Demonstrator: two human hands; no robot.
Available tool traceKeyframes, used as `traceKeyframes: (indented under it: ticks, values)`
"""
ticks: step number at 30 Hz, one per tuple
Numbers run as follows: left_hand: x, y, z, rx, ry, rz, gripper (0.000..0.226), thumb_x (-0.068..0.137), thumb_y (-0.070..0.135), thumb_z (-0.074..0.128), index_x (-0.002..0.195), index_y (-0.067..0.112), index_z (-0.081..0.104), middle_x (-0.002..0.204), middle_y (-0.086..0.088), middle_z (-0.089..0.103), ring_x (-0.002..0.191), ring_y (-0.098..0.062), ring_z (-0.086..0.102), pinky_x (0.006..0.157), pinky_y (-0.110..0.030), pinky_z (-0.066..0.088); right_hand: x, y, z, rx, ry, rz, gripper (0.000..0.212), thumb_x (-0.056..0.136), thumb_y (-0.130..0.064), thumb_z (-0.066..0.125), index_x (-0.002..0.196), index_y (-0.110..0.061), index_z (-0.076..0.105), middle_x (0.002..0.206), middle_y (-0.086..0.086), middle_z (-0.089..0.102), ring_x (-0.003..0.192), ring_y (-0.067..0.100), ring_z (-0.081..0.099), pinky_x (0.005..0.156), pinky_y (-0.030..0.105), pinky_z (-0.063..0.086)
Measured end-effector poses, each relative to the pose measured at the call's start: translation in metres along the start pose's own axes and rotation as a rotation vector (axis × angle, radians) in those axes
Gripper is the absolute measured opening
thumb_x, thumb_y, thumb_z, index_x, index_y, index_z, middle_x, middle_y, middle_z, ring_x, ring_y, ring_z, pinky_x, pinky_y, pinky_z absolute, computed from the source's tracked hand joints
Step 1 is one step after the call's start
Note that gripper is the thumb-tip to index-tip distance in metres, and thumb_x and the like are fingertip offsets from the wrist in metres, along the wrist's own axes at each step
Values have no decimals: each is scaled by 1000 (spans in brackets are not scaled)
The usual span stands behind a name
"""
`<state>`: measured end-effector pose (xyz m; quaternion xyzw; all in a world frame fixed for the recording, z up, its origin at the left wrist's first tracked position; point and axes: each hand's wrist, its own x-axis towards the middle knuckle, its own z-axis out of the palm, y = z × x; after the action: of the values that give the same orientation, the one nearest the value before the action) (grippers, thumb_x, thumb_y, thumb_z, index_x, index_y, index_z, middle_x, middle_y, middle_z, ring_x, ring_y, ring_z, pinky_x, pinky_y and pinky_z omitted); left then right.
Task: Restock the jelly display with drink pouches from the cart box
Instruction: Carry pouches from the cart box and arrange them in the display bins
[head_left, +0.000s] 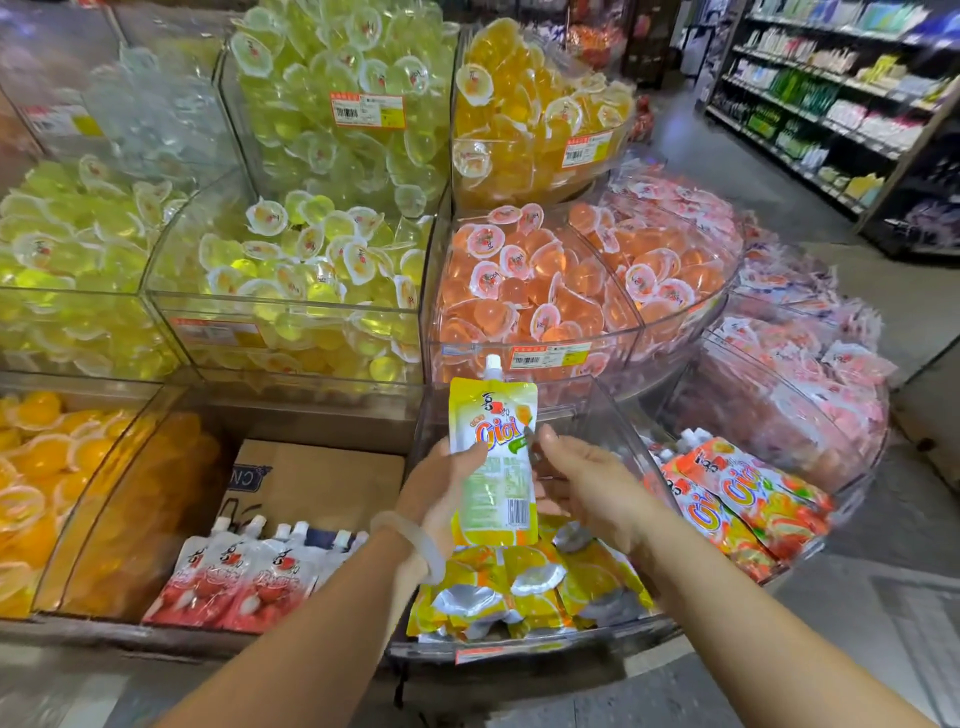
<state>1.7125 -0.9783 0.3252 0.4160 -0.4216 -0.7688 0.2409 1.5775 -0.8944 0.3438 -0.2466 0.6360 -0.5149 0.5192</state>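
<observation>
The yellow pouch (492, 457) is standing upright above the clear bin (613, 415), the left hand (441, 488) gripping its side, right hand (582, 478) hovering beside with relaxed fingers; lowering it flat onto the yellow pouches (530, 587) below seems best, labels matching

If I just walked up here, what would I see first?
Probably the yellow drink pouch held upright in the middle, white cap on top, with the left hand gripping it and the right hand open beside it. Behind it rise clear bins heaped with yellow-green jelly cups and orange jelly cups. More yellow pouches lie below.
</observation>
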Motion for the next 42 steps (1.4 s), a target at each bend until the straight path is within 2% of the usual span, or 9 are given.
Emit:
traceKeyframes:
  ticks: [4,8,12,15,19,22,26,35,42]
  values:
    - [-10,0,21,42,88,74,19,91,29,57,107,21,64,103,-3,70,99,-22,66,90,-39,51,-4,4,13,-342,149,-244,42,80,-30,73,113,-14,55,92,-7,64,80,7,59,74,18,48]
    - [-14,4,25,-40,-69,-72,55,97,53,27,127,17,55,119,-8,61,109,-22,61,85,-29,49,-3,9,12,-428,13,-160,43,78,-32,75,114,-21,55,98,-8,66,90,6,62,83,18,51]
    - [-10,4,5,472,-37,-50,37,100,44,34,107,19,60,114,-10,62,100,-20,56,96,-35,43,10,20,-3,-89,5,195,2,87,-8,63,86,-9,62,70,7,68,61,18,63,70,31,52]
    - [-3,-8,-4,1040,16,37,13,96,23,52,105,20,60,109,-9,62,95,-20,53,92,-33,45,18,26,-9,-231,71,237,14,90,-19,62,92,-6,59,81,14,71,74,26,69,77,40,55]
    - [-2,-28,0,1379,-118,-175,67,89,41,57,145,15,31,148,-8,33,130,-22,43,105,-31,39,22,21,-4,-352,124,208,25,92,-32,57,91,-7,60,91,25,69,84,40,68,79,49,55]
    - [11,-39,-10,1305,-67,-279,89,75,48,68,148,22,24,141,-5,43,125,-24,48,103,-36,44,23,16,-5,-696,108,205,24,98,-30,44,97,-9,55,89,13,61,77,24,59,66,29,49]
    - [17,-40,-11,1170,-5,-335,82,82,41,67,147,17,23,123,-1,57,108,-20,57,97,-31,47,29,10,-6,-1256,44,191,41,94,-35,47,125,-10,56,130,11,59,118,28,56,92,29,45]
    - [15,-21,14,1716,-40,-313,55,98,37,43,141,6,32,138,-8,48,122,-24,51,102,-34,39,35,14,-8,-1540,153,91,68,80,-52,65,132,-13,45,135,11,43,127,29,42,100,37,40]
    - [9,-19,16,1696,-47,-335,52,100,42,32,133,3,42,135,-11,51,125,-25,49,102,-32,36,49,23,-27,-1339,-93,276,82,82,-67,51,140,-10,39,144,12,44,132,31,42,107,36,36]
